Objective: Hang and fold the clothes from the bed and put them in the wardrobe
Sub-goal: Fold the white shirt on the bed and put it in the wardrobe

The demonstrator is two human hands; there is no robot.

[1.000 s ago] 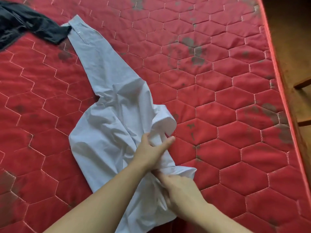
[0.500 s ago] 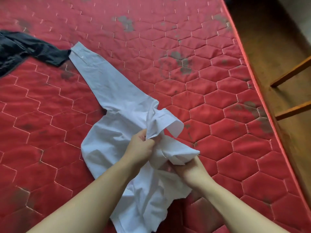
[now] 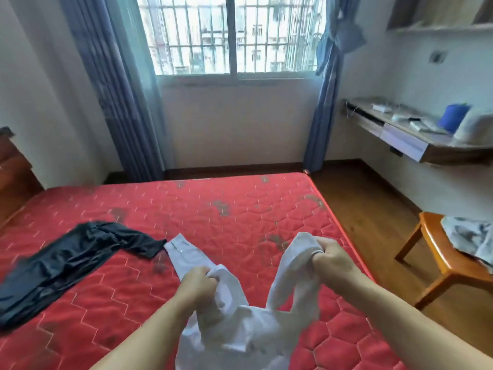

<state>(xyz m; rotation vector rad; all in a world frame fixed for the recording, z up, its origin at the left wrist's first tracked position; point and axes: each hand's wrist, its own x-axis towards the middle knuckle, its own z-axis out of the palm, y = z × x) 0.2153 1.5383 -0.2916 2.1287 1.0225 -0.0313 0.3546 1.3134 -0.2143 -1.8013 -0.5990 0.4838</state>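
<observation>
A white long-sleeved shirt (image 3: pixel 240 332) is lifted off the red quilted mattress (image 3: pixel 226 209) between both hands. My left hand (image 3: pixel 198 283) grips a bunch of its cloth near one sleeve, whose cuff still trails on the bed toward the left. My right hand (image 3: pixel 333 260) grips another bunched part, held higher and to the right. The shirt's body sags between the two hands. A black garment (image 3: pixel 66 260) lies spread on the left side of the mattress, its end touching the white cuff.
A wooden stool (image 3: pixel 437 260) with a grey-white cloth (image 3: pixel 469 236) on it stands right of the bed on the wood floor. A wall-mounted desk (image 3: pixel 405 140) with a blue object is at the right. Window and blue curtains are ahead; a wooden headboard (image 3: pixel 13 169) is at left.
My head has lifted, so the room now shows. Both hands have raised the shirt off the mattress and moved apart, the right hand going up and right.
</observation>
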